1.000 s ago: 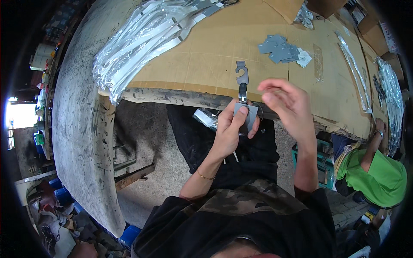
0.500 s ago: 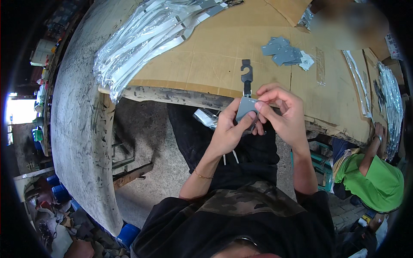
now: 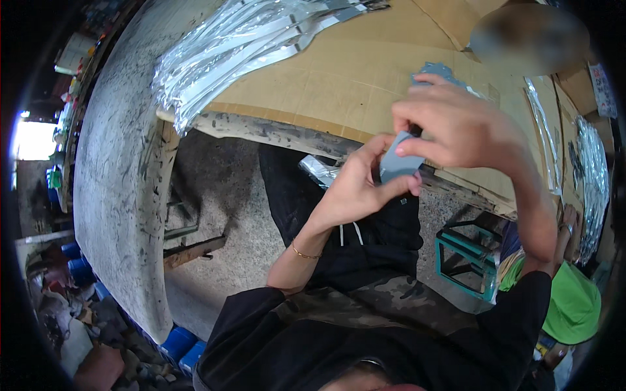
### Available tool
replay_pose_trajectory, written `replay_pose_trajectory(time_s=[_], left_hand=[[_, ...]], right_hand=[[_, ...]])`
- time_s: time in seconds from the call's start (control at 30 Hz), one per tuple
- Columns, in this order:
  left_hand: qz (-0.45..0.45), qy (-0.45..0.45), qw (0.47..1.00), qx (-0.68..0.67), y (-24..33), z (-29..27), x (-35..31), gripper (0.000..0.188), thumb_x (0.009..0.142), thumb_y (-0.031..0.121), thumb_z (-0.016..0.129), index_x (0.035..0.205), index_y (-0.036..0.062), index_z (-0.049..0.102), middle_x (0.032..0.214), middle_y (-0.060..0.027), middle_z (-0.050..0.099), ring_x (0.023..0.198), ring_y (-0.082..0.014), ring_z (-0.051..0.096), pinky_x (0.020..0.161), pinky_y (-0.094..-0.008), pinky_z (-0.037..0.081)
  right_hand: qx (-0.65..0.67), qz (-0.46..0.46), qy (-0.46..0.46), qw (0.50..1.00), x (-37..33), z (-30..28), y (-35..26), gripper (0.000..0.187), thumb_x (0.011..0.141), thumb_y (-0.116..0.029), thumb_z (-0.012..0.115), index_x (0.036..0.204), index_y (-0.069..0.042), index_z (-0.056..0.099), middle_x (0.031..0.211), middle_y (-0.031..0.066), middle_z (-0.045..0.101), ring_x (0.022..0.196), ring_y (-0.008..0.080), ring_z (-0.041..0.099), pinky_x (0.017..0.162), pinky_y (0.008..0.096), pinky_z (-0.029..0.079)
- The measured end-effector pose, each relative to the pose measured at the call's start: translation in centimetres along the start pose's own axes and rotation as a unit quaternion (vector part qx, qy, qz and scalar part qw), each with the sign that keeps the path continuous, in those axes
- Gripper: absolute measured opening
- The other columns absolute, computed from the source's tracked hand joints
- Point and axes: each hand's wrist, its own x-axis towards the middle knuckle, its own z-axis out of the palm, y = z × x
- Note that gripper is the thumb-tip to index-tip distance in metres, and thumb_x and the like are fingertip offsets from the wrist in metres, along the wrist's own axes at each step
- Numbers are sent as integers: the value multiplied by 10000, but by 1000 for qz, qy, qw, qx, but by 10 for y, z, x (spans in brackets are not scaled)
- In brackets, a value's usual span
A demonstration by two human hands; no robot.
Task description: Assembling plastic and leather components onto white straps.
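Note:
A small flat grey card (image 3: 396, 163) is held up over the table's near edge, between my two hands. My left hand (image 3: 355, 186) has its fingers behind the card and its thumb along the lower edge. My right hand (image 3: 456, 124) pinches the card's upper end between thumb and fingers, its wrist bent over from the right. Behind my right hand, partly covered, lies a pile of similar grey cards (image 3: 435, 68) on the cardboard-covered tabletop (image 3: 339, 85). No black hook shows at the card now; my right hand may hide it.
Plastic-wrapped pale strips (image 3: 241, 55) lie bundled at the far left of the table. More clear-wrapped strips (image 3: 592, 189) lie at the right edge. A silvery plastic packet (image 3: 318, 171) rests on my lap. A green stool (image 3: 466, 257) and a person in green (image 3: 572, 303) are at right.
My right hand has swung up and over the card, its elbow now further out. The card is tilted differently, and the black hook above it is out of sight. The view has shifted slightly.

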Motion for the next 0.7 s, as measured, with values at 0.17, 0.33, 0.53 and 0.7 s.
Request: replay_pose_trajectory(time_s=[0.17,0.33,0.53,0.7], left_hand=[[20,44,990,136,19,-28,-11,721,663,12,832,1282,20,462,1002,-79,647,999,-149,596,906,-340,471],[42,47,983,174,21,-51,6,523,716,23,798,1183,-22,564,1016,-58,646,976,-144,596,909,-314,463],[38,-19,986,163,33,-69,17,246,778,26,757,973,-22,614,921,-23,642,885,-95,579,807,-264,464],[-7,-31,990,134,40,-66,17,287,778,1,748,1019,-8,592,921,-32,643,859,-83,588,779,-256,474]], right_hand=[[33,73,50,995,5,-17,-9,193,845,-229,632,858,-48,568,799,85,596,842,272,563,781,381,418],[59,117,128,983,9,-24,-16,218,870,-234,613,858,-24,554,773,97,585,788,273,554,732,361,421],[90,170,174,966,3,-24,-10,209,886,-209,590,855,-9,535,722,101,552,672,228,525,616,333,396],[48,128,183,973,-1,-30,-8,210,897,-205,583,844,-11,521,681,95,524,610,179,489,567,314,374]])
